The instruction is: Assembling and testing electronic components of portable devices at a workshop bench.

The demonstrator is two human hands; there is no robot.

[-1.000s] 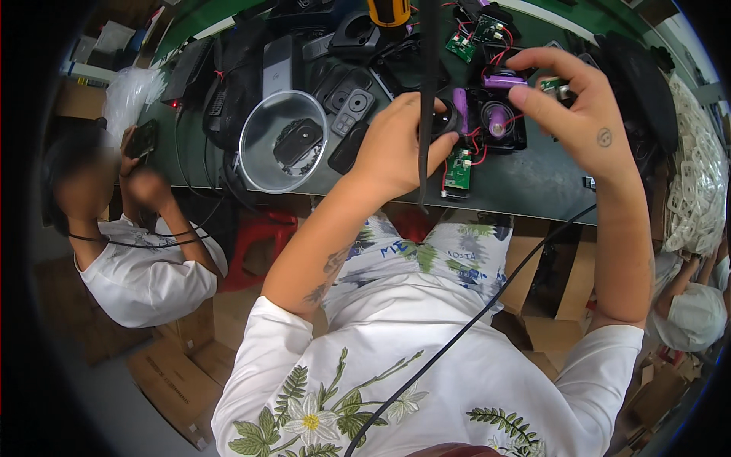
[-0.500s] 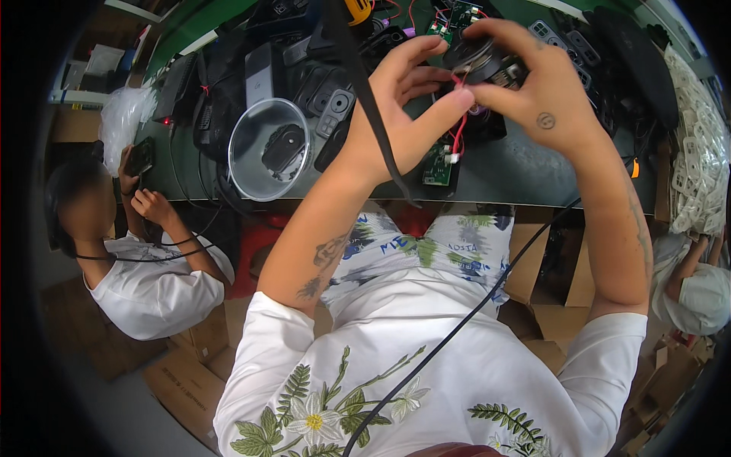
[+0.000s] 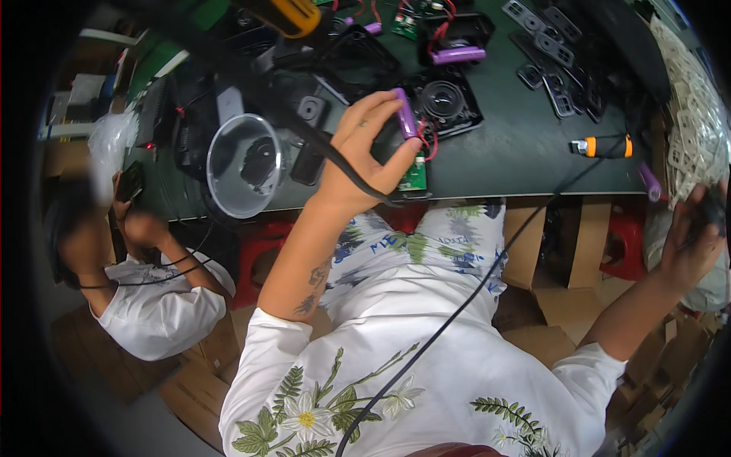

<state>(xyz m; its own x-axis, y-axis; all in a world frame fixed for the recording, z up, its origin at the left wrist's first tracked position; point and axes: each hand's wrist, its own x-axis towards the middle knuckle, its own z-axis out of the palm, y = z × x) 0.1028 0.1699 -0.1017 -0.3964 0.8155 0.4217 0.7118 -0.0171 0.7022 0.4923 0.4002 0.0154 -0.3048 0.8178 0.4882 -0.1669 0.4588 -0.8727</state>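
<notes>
L hand [image 3: 358, 156]: thumb & fingertips grasping purple cyl. cell [image 3: 406, 114], which lies just fwd. & R of palm, long axis approx. front-to-back, far end leaning slightly L. Blk. housing [image 3: 470, 114] w/ round unit [image 3: 442, 99] just R of cell; red leads [image 3: 431, 145] & grn. circuit bd. [image 3: 413, 180] nearer table [image 3: 525, 164] edge. R hand [image 3: 691, 242] well apart at far R, blurred, fingers round dk. part [image 3: 713, 210], kind unclear; L hand the nearer to cell.
</notes>
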